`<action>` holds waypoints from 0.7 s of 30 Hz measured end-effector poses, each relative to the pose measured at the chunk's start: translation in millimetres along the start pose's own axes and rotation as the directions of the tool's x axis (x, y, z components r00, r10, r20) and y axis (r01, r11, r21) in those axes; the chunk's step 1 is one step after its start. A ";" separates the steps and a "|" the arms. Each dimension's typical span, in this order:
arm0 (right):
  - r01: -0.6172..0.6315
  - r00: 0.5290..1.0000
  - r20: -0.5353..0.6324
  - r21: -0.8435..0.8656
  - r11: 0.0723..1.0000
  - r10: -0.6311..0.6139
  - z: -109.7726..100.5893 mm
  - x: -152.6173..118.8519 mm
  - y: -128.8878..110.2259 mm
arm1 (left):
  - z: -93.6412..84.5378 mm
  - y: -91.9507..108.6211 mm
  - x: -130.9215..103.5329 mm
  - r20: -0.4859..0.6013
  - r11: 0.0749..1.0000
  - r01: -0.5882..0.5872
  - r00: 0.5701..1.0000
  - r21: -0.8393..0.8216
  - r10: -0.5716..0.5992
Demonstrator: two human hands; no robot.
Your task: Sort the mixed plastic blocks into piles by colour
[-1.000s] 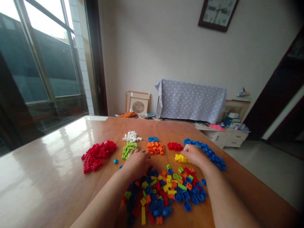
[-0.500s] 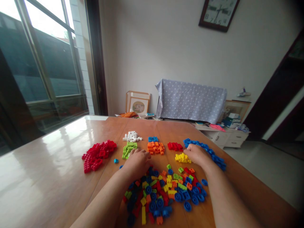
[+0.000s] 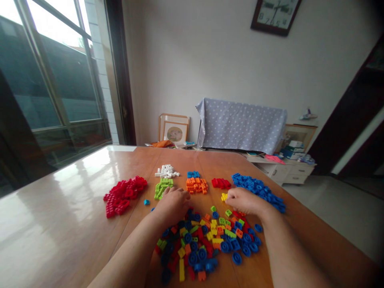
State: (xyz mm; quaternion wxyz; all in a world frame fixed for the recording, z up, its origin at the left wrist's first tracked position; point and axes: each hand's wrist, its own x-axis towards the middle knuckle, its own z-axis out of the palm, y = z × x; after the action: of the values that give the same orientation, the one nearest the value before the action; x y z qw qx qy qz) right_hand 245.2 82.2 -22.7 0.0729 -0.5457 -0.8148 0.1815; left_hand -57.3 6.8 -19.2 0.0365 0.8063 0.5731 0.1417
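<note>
My left hand (image 3: 173,205) hovers over or rests at the far left edge of a mixed heap of toy building bricks (image 3: 207,236). Its fingers curl downward and their tips are hidden, so what they hold does not show. Beyond that hand lies a group of lime green bricks (image 3: 163,188). My right hand (image 3: 246,201) is closed, its fingers curled in, in front of a small group of yellow bricks (image 3: 224,197) and covering most of it. Whatever those fingers hold is hidden. Blue bricks (image 3: 258,188) lie just behind the right hand.
Sorted groups stand across the wooden table (image 3: 75,200): red bricks (image 3: 124,194) at left, white bricks (image 3: 167,171), orange bricks (image 3: 197,185), a few blue ones (image 3: 193,174) and smaller red ones (image 3: 221,183). A single blue piece (image 3: 147,202) lies apart.
My right hand has moved left and a little nearer me, from the right end of the yellow bricks to in front of them. My left hand has barely moved.
</note>
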 end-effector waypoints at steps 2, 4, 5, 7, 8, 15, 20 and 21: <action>0.018 1.000 0.019 -0.042 0.999 -0.017 3.6 -1.3 -2.6 | -0.9 -2.6 0.0 0.002 1.000 0.015 1.000 -0.001 -0.015; 0.018 0.999 0.032 -0.094 0.995 -0.015 5.9 -2.1 -7.0 | -2.5 -6.1 -0.1 0.008 0.999 0.037 0.999 0.000 -0.037; 0.017 0.999 0.046 -0.118 0.993 -0.012 6.4 -2.5 -10.1 | -3.4 -7.9 -0.3 0.015 0.999 0.051 0.999 0.000 -0.051; 0.012 0.997 0.071 -0.143 0.990 -0.002 6.6 -3.9 -18.0 | -5.1 -10.9 -0.8 0.034 0.997 0.080 0.996 -0.003 -0.080; 0.014 0.997 0.077 -0.138 0.990 -0.003 6.3 -5.0 -22.4 | -6.0 -12.0 -1.1 0.045 0.995 0.095 0.995 -0.006 -0.094; 0.027 0.997 0.075 0.092 0.995 -0.034 8.8 -8.9 -43.9 | -17.3 -15.8 -5.4 0.068 0.979 0.200 0.978 -0.033 -0.197; 0.084 0.996 0.028 0.074 0.994 -0.087 19.3 -2.4 -47.1 | -31.6 -21.3 -13.2 0.085 0.960 0.276 0.958 -0.033 -0.273; 0.111 0.993 0.037 0.078 0.991 -0.114 21.1 -1.8 -48.3 | -33.9 -22.3 -14.9 0.099 0.958 0.285 0.955 -0.025 -0.281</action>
State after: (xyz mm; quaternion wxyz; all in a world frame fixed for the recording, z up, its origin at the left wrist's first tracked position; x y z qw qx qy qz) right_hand 197.5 59.6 -24.0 0.0869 -0.4917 -0.8382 0.2193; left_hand -91.3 -3.1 5.5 0.0992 0.7208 0.6774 0.1082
